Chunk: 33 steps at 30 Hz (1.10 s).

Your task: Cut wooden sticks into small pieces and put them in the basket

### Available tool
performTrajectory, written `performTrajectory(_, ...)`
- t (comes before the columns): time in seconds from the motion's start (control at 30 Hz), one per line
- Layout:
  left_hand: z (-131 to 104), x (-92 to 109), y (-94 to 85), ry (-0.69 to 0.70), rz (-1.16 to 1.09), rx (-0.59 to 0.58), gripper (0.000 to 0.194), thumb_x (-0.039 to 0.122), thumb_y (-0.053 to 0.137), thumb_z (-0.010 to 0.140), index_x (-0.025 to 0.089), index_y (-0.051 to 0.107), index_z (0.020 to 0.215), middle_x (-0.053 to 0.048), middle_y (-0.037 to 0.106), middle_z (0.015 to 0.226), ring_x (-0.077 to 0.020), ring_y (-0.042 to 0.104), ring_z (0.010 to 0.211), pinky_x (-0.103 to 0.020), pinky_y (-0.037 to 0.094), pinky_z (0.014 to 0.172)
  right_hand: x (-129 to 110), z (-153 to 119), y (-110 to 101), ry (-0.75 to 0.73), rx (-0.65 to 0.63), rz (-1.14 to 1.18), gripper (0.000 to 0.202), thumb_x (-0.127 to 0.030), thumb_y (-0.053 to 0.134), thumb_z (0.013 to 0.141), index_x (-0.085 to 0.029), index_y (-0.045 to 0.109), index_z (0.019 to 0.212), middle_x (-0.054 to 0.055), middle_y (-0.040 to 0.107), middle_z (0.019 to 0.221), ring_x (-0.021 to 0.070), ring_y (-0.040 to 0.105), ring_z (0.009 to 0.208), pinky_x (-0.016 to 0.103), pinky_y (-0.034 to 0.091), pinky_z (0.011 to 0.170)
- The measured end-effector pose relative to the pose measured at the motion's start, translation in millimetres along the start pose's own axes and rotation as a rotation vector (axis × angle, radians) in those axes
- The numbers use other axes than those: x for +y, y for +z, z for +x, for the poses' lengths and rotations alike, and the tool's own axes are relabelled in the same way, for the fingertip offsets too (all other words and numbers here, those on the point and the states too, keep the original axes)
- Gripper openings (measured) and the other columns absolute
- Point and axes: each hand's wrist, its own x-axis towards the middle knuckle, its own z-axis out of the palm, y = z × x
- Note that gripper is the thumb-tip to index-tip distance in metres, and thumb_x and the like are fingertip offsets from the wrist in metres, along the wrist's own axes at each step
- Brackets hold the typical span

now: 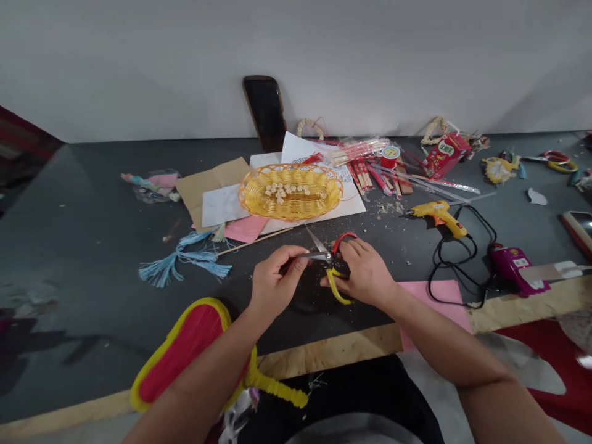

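My right hand (363,271) grips a pair of scissors (328,256) with one red and one yellow handle loop, its blades spread apart and pointing left. My left hand (276,277) is closed in a pinch at the lower blade; whatever lies between thumb and finger is too small to make out. Just beyond the hands stands a yellow woven basket (296,209) with small pale pieces (280,191) inside. Under my left forearm lies a red fan-shaped piece (189,345) with a yellow wrapped rim and handle.
Blue tassels (180,262) and a thin stick (254,241) lie left of the hands. A yellow glue gun (439,216) with a black cord is on the right, near a purple box (515,268). A phone (266,111) leans on the wall. Pink paper (437,302) hangs over the table edge.
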Motion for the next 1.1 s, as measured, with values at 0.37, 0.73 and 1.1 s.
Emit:
performTrajectory(0.37, 4, -1, 1.0, -0.082, -0.121, 0.006, 0.019, 0.033, 0.056, 0.087, 0.016, 0.064, 0.089, -0.002, 0.070, 0.073, -0.0118, 0.064, 0.065, -0.020, 0.048, 0.062, 16, 2, 4, 0.065, 0.068, 0.097, 0.034, -0.046, 0.056, 0.086, -0.016, 0.053, 0.101, 0.010, 0.062, 0.087, 0.0268, 0.057, 0.084, 0.042, 0.047, 0.084)
performTrajectory(0.73, 3, -1, 3.4, -0.029, -0.043, -0.015, 0.016, 0.032, 0.057, 0.085, 0.018, 0.064, 0.083, 0.000, 0.069, 0.069, -0.0117, 0.064, 0.063, -0.019, 0.049, 0.060, 32, 4, 4, 0.077, 0.182, 0.094, 0.041, -0.025, 0.053, 0.085, -0.017, 0.046, 0.125, 0.012, 0.060, 0.103, 0.0279, 0.055, 0.099, 0.042, 0.047, 0.089)
performTrajectory(1.1, 3, -3, 2.7, 0.001, -0.031, -0.008, 0.019, 0.034, 0.056, 0.086, 0.017, 0.065, 0.081, 0.001, 0.066, 0.066, -0.0103, 0.060, 0.059, -0.018, 0.046, 0.057, 45, 8, 5, 0.267, 0.269, 0.099, 0.020, -0.041, 0.050, 0.088, -0.022, 0.045, 0.087, 0.006, 0.058, 0.082, 0.0210, 0.057, 0.077, 0.032, 0.046, 0.071)
